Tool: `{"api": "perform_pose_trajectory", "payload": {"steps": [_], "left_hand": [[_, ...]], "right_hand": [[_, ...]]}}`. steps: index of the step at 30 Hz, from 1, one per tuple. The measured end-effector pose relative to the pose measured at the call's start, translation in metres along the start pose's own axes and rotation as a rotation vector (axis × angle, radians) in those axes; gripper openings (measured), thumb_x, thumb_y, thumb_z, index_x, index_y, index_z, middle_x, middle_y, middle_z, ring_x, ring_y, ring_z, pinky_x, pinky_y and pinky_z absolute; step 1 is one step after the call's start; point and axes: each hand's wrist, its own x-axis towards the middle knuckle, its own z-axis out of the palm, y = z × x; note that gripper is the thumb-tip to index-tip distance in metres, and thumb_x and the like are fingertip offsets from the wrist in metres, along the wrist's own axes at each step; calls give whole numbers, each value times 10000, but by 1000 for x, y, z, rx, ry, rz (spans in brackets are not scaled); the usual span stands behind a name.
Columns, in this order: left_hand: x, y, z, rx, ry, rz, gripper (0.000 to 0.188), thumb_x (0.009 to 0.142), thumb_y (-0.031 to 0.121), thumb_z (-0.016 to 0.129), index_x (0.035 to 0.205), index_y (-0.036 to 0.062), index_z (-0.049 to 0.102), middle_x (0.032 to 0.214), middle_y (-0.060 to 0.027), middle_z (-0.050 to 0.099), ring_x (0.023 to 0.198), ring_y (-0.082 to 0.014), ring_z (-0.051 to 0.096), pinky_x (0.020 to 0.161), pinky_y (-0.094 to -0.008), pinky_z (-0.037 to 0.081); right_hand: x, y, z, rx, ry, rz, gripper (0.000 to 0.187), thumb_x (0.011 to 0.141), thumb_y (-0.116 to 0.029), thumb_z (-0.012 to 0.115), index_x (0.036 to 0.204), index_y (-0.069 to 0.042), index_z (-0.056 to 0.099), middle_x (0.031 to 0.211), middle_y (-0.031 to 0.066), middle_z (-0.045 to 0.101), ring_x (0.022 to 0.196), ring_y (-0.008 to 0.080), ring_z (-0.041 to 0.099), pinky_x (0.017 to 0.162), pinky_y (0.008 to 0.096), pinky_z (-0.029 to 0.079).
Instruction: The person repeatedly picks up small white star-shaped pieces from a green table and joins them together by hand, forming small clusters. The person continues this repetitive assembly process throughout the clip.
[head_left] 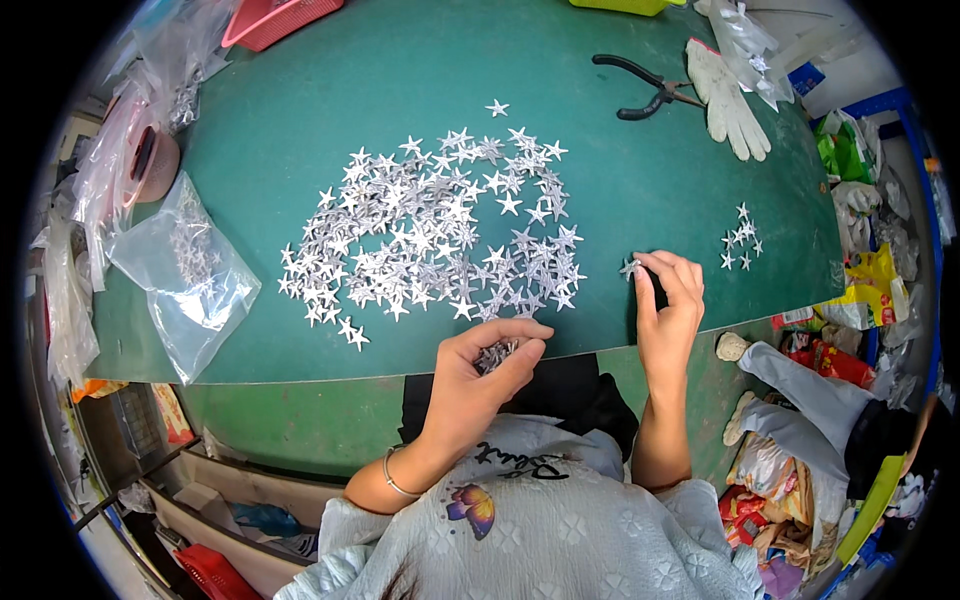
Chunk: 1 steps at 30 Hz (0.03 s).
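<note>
A wide pile of silver star-shaped pieces (pixel 410 225), shaped like small starfish, covers the middle of the green table (pixel 620 180). At the table's near edge, my left hand (pixel 485 365) is curled around a handful of these stars (pixel 495 354). My right hand (pixel 668 300) is to the right of the pile, thumb and forefinger pinching a single silver star (pixel 630 268) just above or on the tabletop. Farther right lies a small separate group of several stars (pixel 741 238). One lone star (pixel 497 108) rests beyond the pile.
Black-handled pliers (pixel 650 88) and a white glove (pixel 725 100) lie at the far right. A clear plastic bag (pixel 195 280) with stars inside sits at the left, near a pink basket (pixel 156 170). A red basket (pixel 275 22) stands at the far edge. At right, another person's legs (pixel 800 390) show.
</note>
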Motion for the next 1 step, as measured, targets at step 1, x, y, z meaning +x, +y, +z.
{"api": "perform_pose_trajectory", "payload": {"steps": [1], "left_hand": [[1, -1, -2, -1, -4, -9, 180, 855, 66, 585, 1004, -35, 606, 628, 15, 488, 524, -46, 396, 446, -187, 272]], "right_hand": [[1, 0, 0, -127, -24, -27, 70, 803, -40, 630, 869, -22, 644, 950, 62, 619, 886, 215, 528, 840, 334, 384]]}}
